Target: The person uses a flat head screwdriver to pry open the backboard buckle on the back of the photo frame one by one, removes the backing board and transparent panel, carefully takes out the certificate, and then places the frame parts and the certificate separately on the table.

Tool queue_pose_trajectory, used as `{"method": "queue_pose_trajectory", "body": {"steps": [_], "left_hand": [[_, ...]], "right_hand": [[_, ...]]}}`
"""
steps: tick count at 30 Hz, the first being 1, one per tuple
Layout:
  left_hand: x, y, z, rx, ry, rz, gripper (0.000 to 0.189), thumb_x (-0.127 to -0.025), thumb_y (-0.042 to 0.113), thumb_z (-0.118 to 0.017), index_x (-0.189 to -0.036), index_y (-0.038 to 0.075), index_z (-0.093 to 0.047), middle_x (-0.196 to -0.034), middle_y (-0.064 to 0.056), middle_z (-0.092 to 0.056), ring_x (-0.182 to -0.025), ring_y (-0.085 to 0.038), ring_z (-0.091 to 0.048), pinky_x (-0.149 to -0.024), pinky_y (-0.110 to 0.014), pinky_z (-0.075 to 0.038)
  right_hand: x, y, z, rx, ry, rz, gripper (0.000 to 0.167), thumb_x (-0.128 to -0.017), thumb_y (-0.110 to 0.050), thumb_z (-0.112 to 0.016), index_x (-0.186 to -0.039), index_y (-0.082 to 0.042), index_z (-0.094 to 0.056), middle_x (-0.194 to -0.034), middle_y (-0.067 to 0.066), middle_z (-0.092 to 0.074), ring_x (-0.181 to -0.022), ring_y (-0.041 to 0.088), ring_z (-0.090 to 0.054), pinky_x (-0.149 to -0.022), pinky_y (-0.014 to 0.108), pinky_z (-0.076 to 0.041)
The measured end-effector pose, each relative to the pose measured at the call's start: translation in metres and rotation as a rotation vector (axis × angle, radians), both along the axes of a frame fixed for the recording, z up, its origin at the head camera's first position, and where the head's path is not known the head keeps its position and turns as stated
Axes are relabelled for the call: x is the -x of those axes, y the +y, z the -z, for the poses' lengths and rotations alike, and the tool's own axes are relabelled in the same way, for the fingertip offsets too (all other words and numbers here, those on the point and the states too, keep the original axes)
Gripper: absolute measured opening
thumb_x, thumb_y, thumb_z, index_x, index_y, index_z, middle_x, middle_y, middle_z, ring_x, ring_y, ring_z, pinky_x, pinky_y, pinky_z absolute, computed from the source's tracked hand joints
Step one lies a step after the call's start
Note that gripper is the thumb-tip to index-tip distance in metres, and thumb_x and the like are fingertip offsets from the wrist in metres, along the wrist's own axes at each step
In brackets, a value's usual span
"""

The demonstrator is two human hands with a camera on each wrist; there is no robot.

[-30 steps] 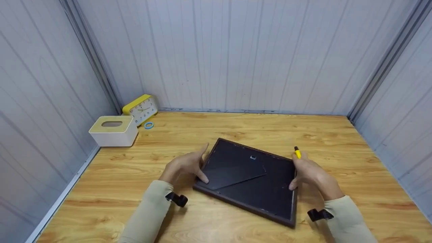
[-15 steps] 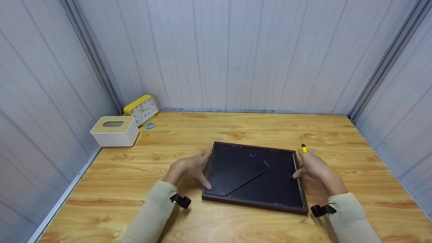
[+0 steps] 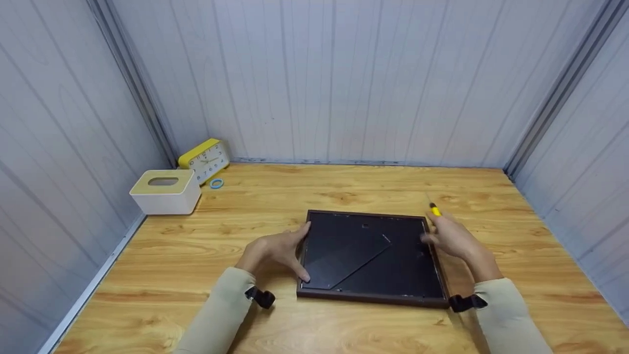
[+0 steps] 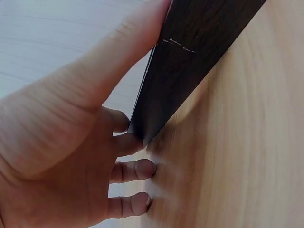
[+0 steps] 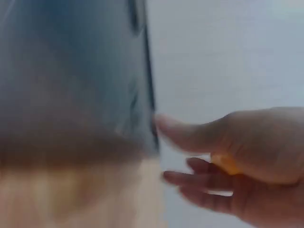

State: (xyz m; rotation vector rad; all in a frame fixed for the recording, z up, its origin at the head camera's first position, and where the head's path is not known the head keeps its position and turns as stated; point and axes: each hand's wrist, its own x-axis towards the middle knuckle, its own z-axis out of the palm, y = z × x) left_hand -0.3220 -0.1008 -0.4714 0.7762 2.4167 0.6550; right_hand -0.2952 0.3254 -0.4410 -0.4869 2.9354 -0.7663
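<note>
Dark frame [image 3: 363, 265]: laid flat, back side up, on the tabletop [image 3: 304, 187], a bit right of the middle, well apart from the back edge.
Left hand [image 3: 277, 250]: spread wide; the frame's left side is touched by thumb and fingers.
Right hand [image 3: 457, 241]: a yellow tool [image 3: 435, 211] is gripped beside the frame's right side.
Back left corner: a clock [image 3: 211, 160], white box [image 3: 167, 202] and blue ring [image 3: 216, 187] are set near it.

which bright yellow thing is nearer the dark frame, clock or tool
The tool, held in the right grip beside the dark frame; the clock stands far off, back left, near the tissue box.
</note>
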Motion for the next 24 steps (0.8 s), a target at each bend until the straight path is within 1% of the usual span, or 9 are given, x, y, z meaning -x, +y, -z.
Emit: {"method": "queue_pose_trajectory", "body": {"steps": [2, 4, 6, 8, 11, 14, 16, 19, 24], "left_hand": [[-0.002, -0.001, 0.002, 0.003, -0.002, -0.008, 0.147, -0.062, 0.055, -0.091, -0.160, 0.011, 0.010, -0.166, -0.013, 0.004, -0.151, -0.026, -0.007, -0.121, -0.042, -0.012], [-0.003, -0.002, 0.003, 0.000, -0.005, -0.009, 0.148, -0.062, 0.055, -0.091, -0.160, 0.011, 0.010, -0.166, -0.013, 0.005, -0.151, -0.025, -0.006, -0.121, -0.042, -0.012], [-0.003, -0.002, 0.004, 0.003, -0.009, -0.012, 0.148, -0.062, 0.055, -0.091, -0.160, 0.012, 0.010, -0.166, -0.012, 0.004, -0.151, -0.025, -0.006, -0.120, -0.041, -0.012], [-0.003, -0.002, 0.004, -0.004, -0.009, -0.014, 0.147, -0.062, 0.054, -0.092, -0.160, 0.011, 0.010, -0.166, -0.013, 0.004, -0.151, -0.025, -0.007, -0.121, -0.042, -0.012], [-0.001, -0.001, 0.003, -0.017, -0.007, -0.009, 0.147, -0.063, 0.053, -0.092, -0.160, 0.010, 0.010, -0.166, -0.015, 0.002, -0.151, -0.026, -0.008, -0.121, -0.043, -0.013], [0.001, -0.001, 0.001, -0.019, -0.004, -0.005, 0.147, -0.063, 0.054, -0.092, -0.160, 0.011, 0.010, -0.166, -0.014, 0.001, -0.151, -0.026, -0.008, -0.121, -0.043, -0.013], [0.001, -0.001, 0.001, -0.013, -0.001, -0.007, 0.148, -0.062, 0.055, -0.091, -0.160, 0.011, 0.009, -0.166, -0.014, 0.001, -0.151, -0.026, -0.008, -0.120, -0.043, -0.013], [0.001, -0.002, 0.000, -0.010, -0.004, -0.014, 0.147, -0.061, 0.056, -0.091, -0.161, 0.013, 0.009, -0.166, -0.011, 0.002, -0.151, -0.025, -0.006, -0.120, -0.043, -0.012], [0.001, -0.003, 0.000, -0.002, -0.010, -0.003, 0.143, -0.062, 0.056, -0.091, -0.162, 0.020, 0.006, -0.166, -0.011, 0.007, -0.151, -0.028, -0.003, -0.120, -0.047, -0.012]], "right_hand": [[0.001, -0.017, -0.007, 0.039, 0.070, -0.089, 0.049, -0.101, -0.004, -0.057, -0.145, 0.012, -0.043, -0.113, 0.031, -0.060, -0.084, 0.034, -0.065, -0.066, 0.037, -0.053], [0.005, -0.035, -0.013, 0.122, 0.079, -0.184, 0.044, -0.104, -0.003, -0.049, -0.147, 0.007, -0.044, -0.103, 0.022, -0.065, -0.074, 0.030, -0.064, -0.059, 0.031, -0.049], [0.011, -0.053, -0.018, 0.225, 0.031, -0.241, 0.049, -0.105, -0.004, -0.049, -0.152, 0.005, -0.036, -0.101, 0.020, -0.069, -0.072, 0.030, -0.066, -0.058, 0.029, -0.048], [0.021, -0.070, -0.021, 0.320, -0.027, -0.243, 0.053, -0.103, -0.009, -0.056, -0.150, 0.004, -0.036, -0.102, 0.020, -0.071, -0.071, 0.030, -0.068, -0.059, 0.030, -0.051], [0.038, -0.092, -0.022, 0.424, -0.079, -0.160, 0.046, -0.096, -0.014, -0.070, -0.133, 0.007, -0.051, -0.097, 0.020, -0.071, -0.068, 0.030, -0.069, -0.064, 0.037, -0.055], [0.052, -0.115, -0.017, 0.529, -0.143, -0.041, 0.033, -0.087, -0.012, -0.080, -0.112, 0.006, -0.068, -0.094, 0.017, -0.071, -0.070, 0.030, -0.071, -0.069, 0.047, -0.059], [0.059, -0.129, -0.011, 0.606, -0.199, 0.038, 0.036, -0.082, -0.008, -0.084, -0.112, 0.006, -0.072, -0.095, 0.019, -0.072, -0.074, 0.032, -0.073, -0.074, 0.049, -0.059], [0.065, -0.146, -0.001, 0.691, -0.268, 0.148, 0.044, -0.078, -0.004, -0.085, -0.119, 0.007, -0.070, -0.102, 0.020, -0.072, -0.080, 0.029, -0.074, -0.078, 0.046, -0.059], [0.070, -0.156, 0.013, 0.737, -0.307, 0.253, 0.046, -0.077, 0.004, -0.084, -0.120, 0.008, -0.069, -0.116, 0.022, -0.066, -0.080, 0.020, -0.071, -0.078, 0.035, -0.059]]}}
